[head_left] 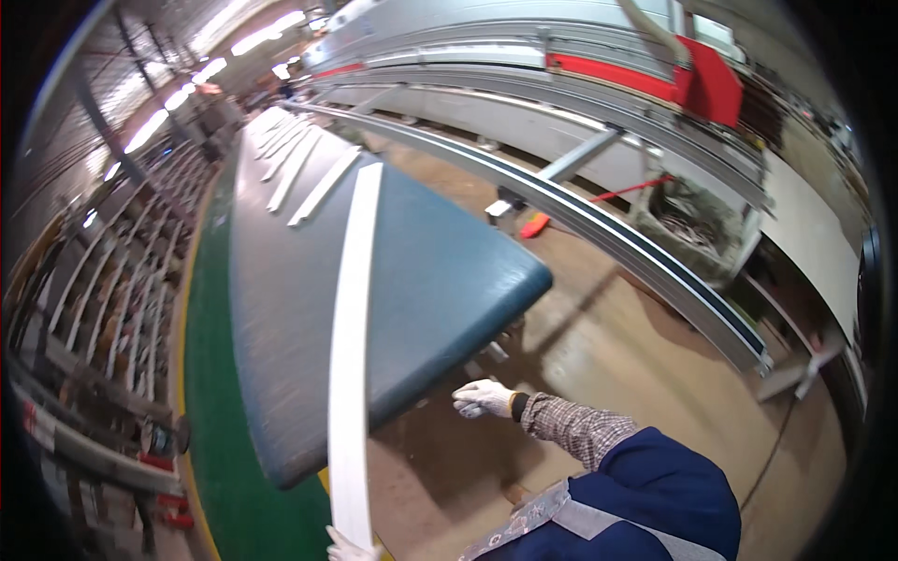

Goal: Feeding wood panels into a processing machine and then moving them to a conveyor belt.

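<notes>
One long white strip [348, 355] ran from the middle of the frame down to the lower edge, a little to the left of centre. Its upper part lay on the blue-grey worktop [440, 280], and its lower part reached out past the near edge of this worktop. Your left hand [354, 552], in a white glove, was at the lower end of the strip, where the frame cut away most of the hand. The grip of this hand was pinching the strip there. Your right hand [485, 399], also in a white glove, was to the right of the strip and apart from it, near the lower right edge of the worktop. Its fingers were bent, but whether this grip was fully pressed together, I could not tell. A checked sleeve [575, 425] covered your right forearm. Several shorter white strips [325, 186] lay slanted, with gaps between them, on the far part of the worktop, in the upper left of the frame. A green floor band [210, 374] passed along the left side of the worktop. In the upper right of the frame there was a long metal rail [599, 224], and behind it a machine with a red part [708, 84].
</notes>
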A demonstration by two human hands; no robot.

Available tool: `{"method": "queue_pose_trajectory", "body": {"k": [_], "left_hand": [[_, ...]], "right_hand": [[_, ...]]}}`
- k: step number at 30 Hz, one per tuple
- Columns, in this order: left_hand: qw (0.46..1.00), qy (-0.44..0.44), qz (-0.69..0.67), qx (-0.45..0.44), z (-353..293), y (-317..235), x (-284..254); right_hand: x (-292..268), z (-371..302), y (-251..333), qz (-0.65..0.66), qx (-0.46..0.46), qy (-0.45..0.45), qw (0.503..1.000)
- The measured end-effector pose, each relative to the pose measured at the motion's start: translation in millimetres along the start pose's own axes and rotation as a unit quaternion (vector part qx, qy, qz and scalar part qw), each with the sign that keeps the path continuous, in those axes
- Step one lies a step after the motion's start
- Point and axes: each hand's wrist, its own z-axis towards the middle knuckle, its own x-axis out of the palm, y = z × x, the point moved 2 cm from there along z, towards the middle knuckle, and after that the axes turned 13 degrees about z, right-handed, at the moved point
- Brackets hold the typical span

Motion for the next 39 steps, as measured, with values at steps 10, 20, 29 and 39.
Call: {"method": "queue_pose_trajectory", "body": {"k": [10, 20, 29, 39], "left_hand": [[0.986, -0.088, -0.071, 0.122, 57, -97, -79], [0.77, -0.182, -0.363, 0.492, -271, -459, -99], [0.635, -0.311, -0.283, 0.649, -493, -622, -199], [0.664, -0.259, -0.361, 0.601, -614, -724, -221]], "right_hand": [[-352, -334, -121, 0.224, -0.11, -0.349, 0.903], [-381, -618, -218, 0.32, -0.318, -0.467, 0.761], [-401, -824, -274, 0.403, -0.495, -0.466, 0.612], [-573, -927, -264, -0.076, -0.466, -0.595, 0.651]]}}
